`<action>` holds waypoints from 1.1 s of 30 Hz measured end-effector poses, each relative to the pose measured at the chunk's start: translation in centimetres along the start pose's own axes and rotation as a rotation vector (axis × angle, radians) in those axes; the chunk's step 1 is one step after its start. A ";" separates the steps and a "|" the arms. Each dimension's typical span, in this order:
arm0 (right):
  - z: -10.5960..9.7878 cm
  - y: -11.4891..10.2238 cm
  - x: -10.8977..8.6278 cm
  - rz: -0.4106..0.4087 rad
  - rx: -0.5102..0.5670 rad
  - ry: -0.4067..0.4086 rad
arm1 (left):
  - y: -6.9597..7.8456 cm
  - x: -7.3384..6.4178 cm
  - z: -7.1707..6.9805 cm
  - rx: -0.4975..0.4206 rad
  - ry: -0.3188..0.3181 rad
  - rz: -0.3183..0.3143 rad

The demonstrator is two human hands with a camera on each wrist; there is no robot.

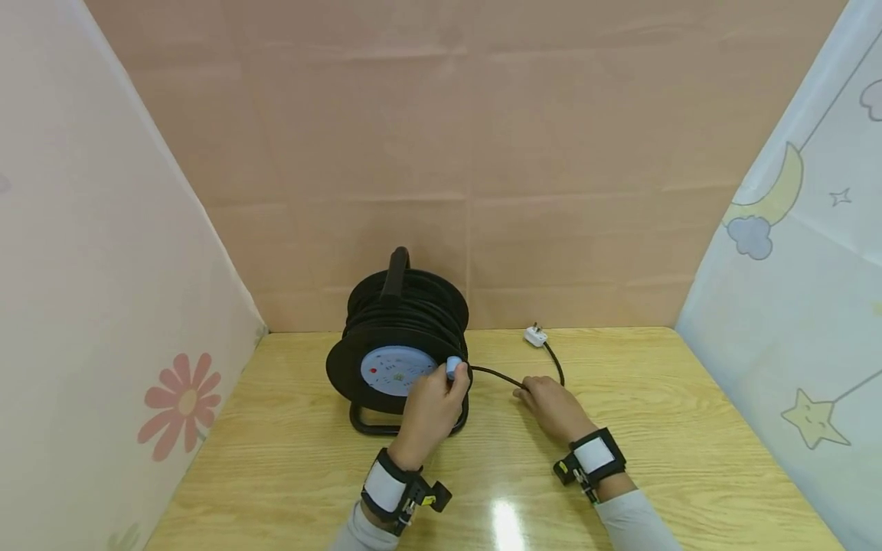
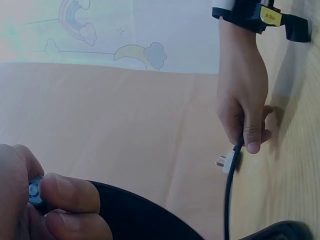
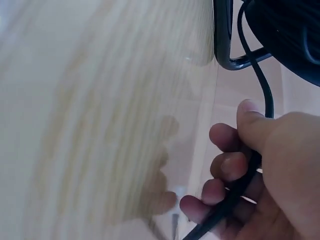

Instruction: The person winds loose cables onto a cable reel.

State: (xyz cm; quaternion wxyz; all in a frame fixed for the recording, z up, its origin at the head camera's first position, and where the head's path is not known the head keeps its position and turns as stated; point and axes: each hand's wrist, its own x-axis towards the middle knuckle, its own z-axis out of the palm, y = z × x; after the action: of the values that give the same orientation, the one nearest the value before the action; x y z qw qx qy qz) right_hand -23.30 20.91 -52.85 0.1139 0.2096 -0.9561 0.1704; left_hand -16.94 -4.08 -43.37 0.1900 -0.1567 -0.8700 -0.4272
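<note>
A black cable reel [image 1: 342, 373] with a pale blue socket face stands on its tubular frame, wound with black cable. My left hand [image 1: 431, 409] grips the light blue knob [image 1: 452, 366] at the right edge of the reel's front disc. In the left wrist view, fingers curl round that knob [image 2: 34, 190]. From the reel's right side a length of cable [image 1: 498, 374] runs to my right hand [image 1: 555, 409], low over the table. The right wrist view shows the cable [image 3: 264, 85] passing under the thumb and across the curled fingers. Beyond that hand lies the white plug [image 1: 535, 336], prongs pointing away.
The wooden table [image 1: 276, 474] ends at a pinkish-brown back sheet [image 1: 586, 191]. Patterned panels close in the left [image 1: 89, 268] and right sides. The reel's carrying handle [image 1: 396, 273] sticks up at its top.
</note>
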 end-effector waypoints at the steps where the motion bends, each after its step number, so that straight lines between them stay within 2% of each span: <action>1: 0.0 0.0 0.0 0.016 -0.005 -0.005 | -0.1 -0.1 0.2 0.000 -0.008 -0.006; 7: -0.2 -0.2 0.0 0.061 -0.002 -0.043 | -0.7 -0.6 1.1 -0.010 -0.062 -0.049; 18: -0.1 -0.5 0.1 0.053 -0.012 -0.039 | -2.1 -1.5 2.4 -0.042 -0.177 -0.166; 26: -0.2 -0.7 0.3 0.046 -0.014 -0.019 | -3.1 -2.1 3.1 -0.070 -0.200 -0.199; 33: -0.2 -0.6 0.5 0.038 -0.025 -0.025 | -3.8 -2.7 3.1 -0.082 -0.228 -0.239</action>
State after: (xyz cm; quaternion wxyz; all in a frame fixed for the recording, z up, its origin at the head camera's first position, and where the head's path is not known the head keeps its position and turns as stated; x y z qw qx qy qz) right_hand -23.50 20.32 -52.37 0.1012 0.1920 -0.9633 0.1578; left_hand -16.87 -4.18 -48.95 0.0315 -0.1070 -0.8801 -0.4614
